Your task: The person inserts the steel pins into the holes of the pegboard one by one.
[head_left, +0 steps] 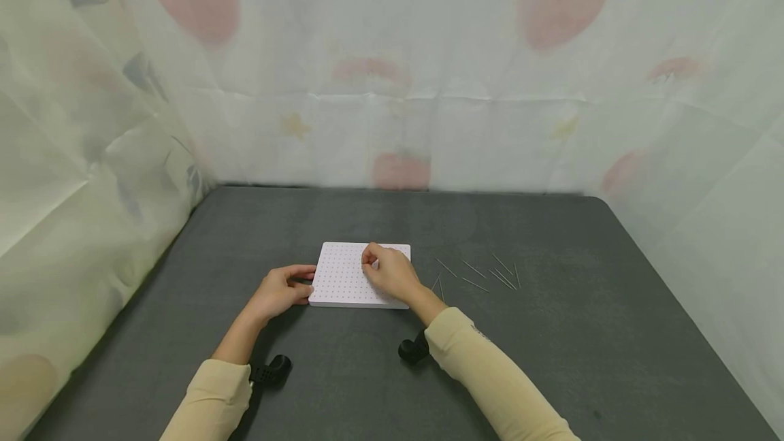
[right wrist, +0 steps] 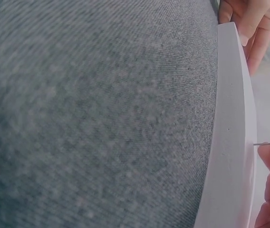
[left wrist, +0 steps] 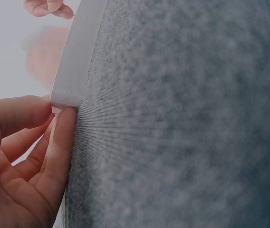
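A white pegboard (head_left: 339,278) with rows of small holes lies flat on the dark table. At its left edge, my left hand (head_left: 280,290) holds the board; the left wrist view shows thumb and fingers at the board's corner (left wrist: 64,97). Above the board's middle is my right hand (head_left: 392,273), pinching a thin metal needle (right wrist: 264,144) between thumb and index finger. In the right wrist view the needle points at the board's top face, its tip at the surface; whether it sits in a hole cannot be seen.
Several loose needles (head_left: 474,284) lie scattered on the grey table (head_left: 551,359) right of the board, some close to the right forearm. Patterned white curtains (head_left: 478,135) hang behind and along the sides. Black wrist mounts (head_left: 271,370) sit under both forearms.
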`<action>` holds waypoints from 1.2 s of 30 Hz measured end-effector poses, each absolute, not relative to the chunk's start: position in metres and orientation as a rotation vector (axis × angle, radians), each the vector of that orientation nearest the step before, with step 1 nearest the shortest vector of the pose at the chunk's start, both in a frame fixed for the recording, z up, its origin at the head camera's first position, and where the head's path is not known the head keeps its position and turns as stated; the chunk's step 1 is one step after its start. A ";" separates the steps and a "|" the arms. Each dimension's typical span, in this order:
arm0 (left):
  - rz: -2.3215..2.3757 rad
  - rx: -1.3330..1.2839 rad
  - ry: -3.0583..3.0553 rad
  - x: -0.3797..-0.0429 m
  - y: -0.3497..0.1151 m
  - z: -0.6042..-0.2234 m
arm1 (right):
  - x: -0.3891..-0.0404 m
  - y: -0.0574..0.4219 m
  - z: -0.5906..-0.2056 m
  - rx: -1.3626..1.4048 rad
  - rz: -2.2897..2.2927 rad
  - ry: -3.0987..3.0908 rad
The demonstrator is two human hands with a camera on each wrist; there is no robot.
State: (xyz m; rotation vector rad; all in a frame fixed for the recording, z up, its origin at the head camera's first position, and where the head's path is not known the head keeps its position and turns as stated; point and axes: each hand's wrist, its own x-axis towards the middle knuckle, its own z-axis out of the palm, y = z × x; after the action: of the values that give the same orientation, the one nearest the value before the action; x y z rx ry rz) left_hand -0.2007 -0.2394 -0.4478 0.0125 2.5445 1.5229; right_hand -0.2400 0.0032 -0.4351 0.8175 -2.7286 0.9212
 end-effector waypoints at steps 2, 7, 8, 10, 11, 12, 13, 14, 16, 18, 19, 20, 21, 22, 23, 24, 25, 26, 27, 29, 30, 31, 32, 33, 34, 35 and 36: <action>1.519 0.013 2.546 -0.201 -0.239 -0.447 | -0.239 0.003 -0.434 0.810 0.926 -2.742; 1.516 0.012 2.556 -0.201 -0.240 -0.447 | -0.238 0.003 -0.432 0.813 0.921 -2.762; 1.514 0.010 2.559 -0.201 -0.240 -0.447 | -0.239 0.003 -0.431 0.820 0.915 -2.760; 1.514 0.009 2.559 -0.200 -0.240 -0.447 | -0.239 0.004 -0.430 0.836 0.909 -2.758; 1.514 0.009 2.557 -0.201 -0.241 -0.447 | -0.240 0.005 -0.430 0.846 0.907 -2.758; 1.516 0.006 2.554 -0.201 -0.241 -0.447 | -0.240 0.006 -0.428 0.852 0.908 -2.763; 1.516 0.005 2.553 -0.201 -0.241 -0.447 | -0.240 0.007 -0.427 0.859 0.915 -2.767; 1.517 0.003 2.550 -0.201 -0.241 -0.447 | -0.239 0.008 -0.425 0.866 0.927 -2.775; 1.521 -0.002 2.546 -0.201 -0.241 -0.447 | -0.239 0.012 -0.422 0.881 0.954 -2.779; 1.521 -0.007 2.546 -0.201 -0.240 -0.447 | -0.238 0.016 -0.419 0.901 0.984 -2.771; 1.518 -0.006 2.547 -0.201 -0.240 -0.447 | -0.237 0.018 -0.417 0.912 1.001 -2.764; 1.519 -0.009 2.547 -0.202 -0.240 -0.447 | -0.237 0.020 -0.416 0.923 1.009 -2.757; 1.521 -0.012 2.545 -0.202 -0.240 -0.447 | -0.237 0.022 -0.414 0.935 1.014 -2.747; 1.523 -0.015 2.543 -0.202 -0.239 -0.447 | -0.236 0.024 -0.413 0.947 1.023 -2.737; 1.521 -0.014 2.543 -0.202 -0.239 -0.447 | -0.236 0.027 -0.411 0.955 1.024 -2.731; 1.520 -0.012 2.543 -0.202 -0.239 -0.447 | -0.236 0.029 -0.410 0.962 1.025 -2.723; 1.521 -0.013 2.543 -0.203 -0.239 -0.447 | -0.236 0.031 -0.408 0.967 1.024 -2.719; 1.521 -0.015 2.543 -0.203 -0.240 -0.447 | -0.236 0.033 -0.407 0.972 1.019 -2.711; 1.518 -0.013 2.544 -0.203 -0.240 -0.447 | -0.236 0.035 -0.406 0.976 1.012 -2.707; 1.512 -0.010 2.546 -0.203 -0.240 -0.447 | -0.237 0.039 -0.404 0.973 0.996 -2.704; 1.512 -0.012 2.545 -0.203 -0.240 -0.447 | -0.237 0.041 -0.404 0.969 0.991 -2.704; 1.511 -0.014 2.545 -0.203 -0.240 -0.446 | -0.238 0.044 -0.403 0.964 0.986 -2.707; 1.512 -0.016 2.543 -0.203 -0.240 -0.446 | -0.238 0.046 -0.403 0.956 0.984 -2.710; 1.513 -0.018 2.542 -0.203 -0.239 -0.446 | -0.238 0.049 -0.402 0.945 0.981 -2.715; 1.514 -0.020 2.540 -0.203 -0.239 -0.446 | -0.239 0.052 -0.402 0.936 0.983 -2.717; 1.517 -0.022 2.538 -0.203 -0.239 -0.446 | -0.239 0.054 -0.401 0.928 0.985 -2.720; 1.517 -0.022 2.538 -0.203 -0.239 -0.446 | -0.240 0.058 -0.401 0.919 0.990 -2.722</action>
State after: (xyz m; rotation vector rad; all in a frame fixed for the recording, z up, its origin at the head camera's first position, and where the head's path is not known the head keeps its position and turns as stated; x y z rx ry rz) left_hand -0.2026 -0.2393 -0.4461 -0.0223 2.5375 1.5172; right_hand -0.2395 0.0576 -0.4010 0.9191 -2.7221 0.9902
